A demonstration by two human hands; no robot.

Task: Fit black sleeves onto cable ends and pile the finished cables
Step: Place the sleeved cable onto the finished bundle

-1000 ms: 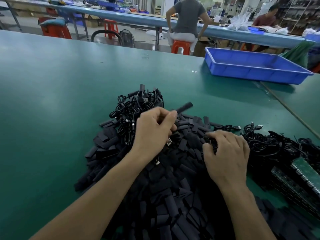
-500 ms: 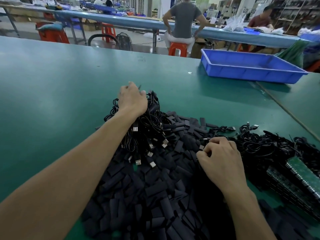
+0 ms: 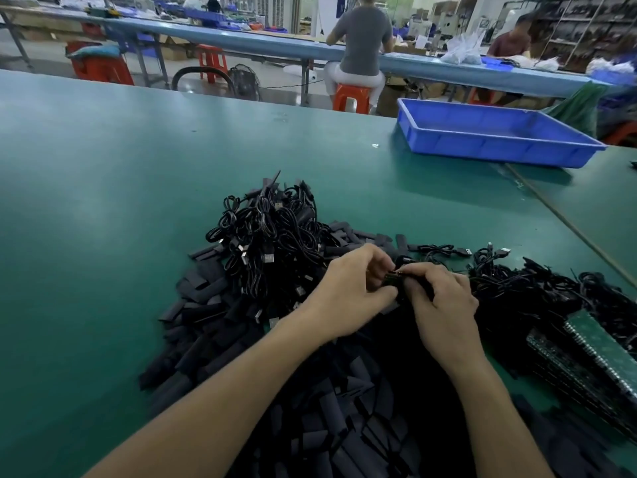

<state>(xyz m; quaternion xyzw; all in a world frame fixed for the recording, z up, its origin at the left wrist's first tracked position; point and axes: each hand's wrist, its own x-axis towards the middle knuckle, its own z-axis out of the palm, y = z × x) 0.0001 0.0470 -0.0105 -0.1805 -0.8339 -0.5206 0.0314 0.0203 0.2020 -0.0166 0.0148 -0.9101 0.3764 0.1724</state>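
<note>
A heap of loose black sleeves [image 3: 220, 326] covers the green table in front of me. Behind it lies a tangled pile of coiled black cables [image 3: 269, 232] with USB plugs showing. More cables [image 3: 537, 288] lie to the right. My left hand [image 3: 355, 291] and my right hand [image 3: 444, 298] meet over the heap. Between their fingertips they pinch a small dark piece [image 3: 396, 276], a cable end or a sleeve; which hand holds which part is hidden by the fingers.
A blue plastic tray [image 3: 489, 146] stands at the back right. Green circuit boards [image 3: 599, 350] are stacked at the right edge. The green table [image 3: 103, 201] stretches left. People sit at another bench [image 3: 275, 43] behind.
My left hand has come back from the cable pile at the rear to meet my right hand. My right hand has lifted slightly from the sleeves, and both now pinch one small piece.
</note>
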